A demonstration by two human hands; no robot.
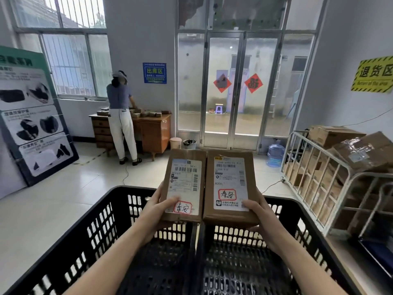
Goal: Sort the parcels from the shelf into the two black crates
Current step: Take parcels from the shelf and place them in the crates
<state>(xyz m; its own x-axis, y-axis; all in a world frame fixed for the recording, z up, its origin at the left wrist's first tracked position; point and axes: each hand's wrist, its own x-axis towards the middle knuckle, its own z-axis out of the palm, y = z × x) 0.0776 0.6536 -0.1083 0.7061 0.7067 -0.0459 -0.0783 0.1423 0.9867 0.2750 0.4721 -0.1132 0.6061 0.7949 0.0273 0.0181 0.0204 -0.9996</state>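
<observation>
I am looking into a parcel depot's sorting room; a blue sign (154, 73) on the far wall reads 出库区; a yellow sign (373, 74) on the right wall reads 退货区, "Return of the area"; a metal cage trolley (319, 148) at the right is heaped with cardboard boxes (331, 136); the left parcel (184, 184) and right parcel (230, 184) before me bear barcode labels, above the left crate (95, 226) and right crate (308, 241); a person (121, 116) stands at a wooden desk (156, 128) with small packets (146, 113) along its back edge.
</observation>
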